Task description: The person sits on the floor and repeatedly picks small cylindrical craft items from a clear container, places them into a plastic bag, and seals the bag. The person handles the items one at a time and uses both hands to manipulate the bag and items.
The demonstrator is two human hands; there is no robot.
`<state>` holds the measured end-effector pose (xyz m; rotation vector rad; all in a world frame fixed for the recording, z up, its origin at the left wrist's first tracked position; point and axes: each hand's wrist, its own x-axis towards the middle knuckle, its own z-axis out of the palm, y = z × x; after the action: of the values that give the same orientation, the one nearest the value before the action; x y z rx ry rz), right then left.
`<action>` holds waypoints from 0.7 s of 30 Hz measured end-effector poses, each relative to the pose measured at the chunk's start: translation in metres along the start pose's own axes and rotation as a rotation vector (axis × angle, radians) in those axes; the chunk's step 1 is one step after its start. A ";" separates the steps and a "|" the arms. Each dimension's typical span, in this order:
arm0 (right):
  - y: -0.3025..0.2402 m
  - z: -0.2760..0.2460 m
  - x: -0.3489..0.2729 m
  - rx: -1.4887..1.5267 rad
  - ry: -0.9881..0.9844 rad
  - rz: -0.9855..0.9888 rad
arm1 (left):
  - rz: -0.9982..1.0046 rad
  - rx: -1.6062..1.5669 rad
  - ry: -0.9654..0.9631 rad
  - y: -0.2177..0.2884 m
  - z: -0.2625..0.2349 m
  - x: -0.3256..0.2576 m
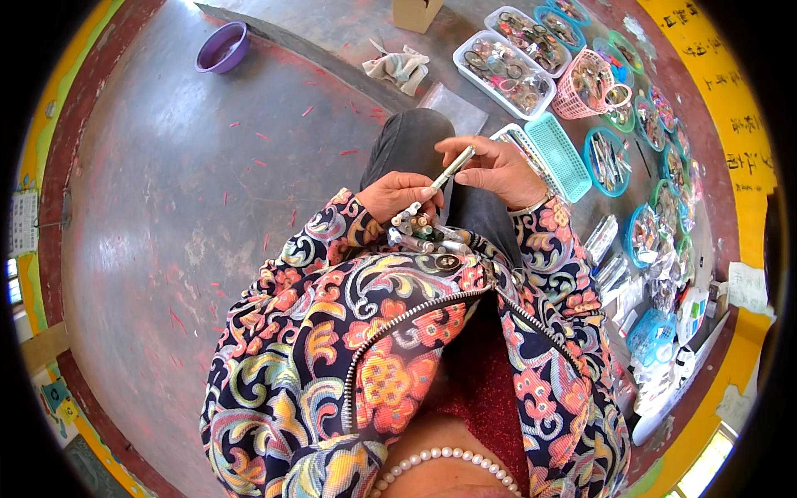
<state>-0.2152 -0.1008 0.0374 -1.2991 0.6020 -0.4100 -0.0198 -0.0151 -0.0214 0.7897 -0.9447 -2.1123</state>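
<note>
Holding a pale pen-like tube above a bunch of similar pieces at the lap, the left hand pinches its lower end with closed fingers, while the right hand curves loosely around the upper part, whether gripping I cannot tell

The turquoise basket is perforated plastic with a soft sheen. Left of it, the pen looks smooth and glossy, whether metal or plastic cannot be told. Beyond the turquoise basket, the pink basket is plastic lattice, the tray smooth white plastic. Well left of it, the basin is shiny purple plastic and the floor smooth, glossy in patches. Nearer the wearer, the jacket is textured cloth, its zip metal-toothed.
</note>
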 end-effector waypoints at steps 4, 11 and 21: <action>0.020 -0.018 0.004 -0.123 -0.059 -0.084 | -0.008 -0.006 -0.016 -0.002 -0.001 0.001; 0.007 0.002 0.001 -0.073 0.077 -0.004 | -0.001 -0.011 0.003 -0.002 0.001 0.000; 0.018 0.009 0.001 -0.178 0.254 -0.006 | 0.021 0.090 0.095 0.004 0.009 0.003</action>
<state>-0.2100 -0.0907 0.0213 -1.4299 0.8636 -0.5402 -0.0267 -0.0160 -0.0145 0.9138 -0.9982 -2.0071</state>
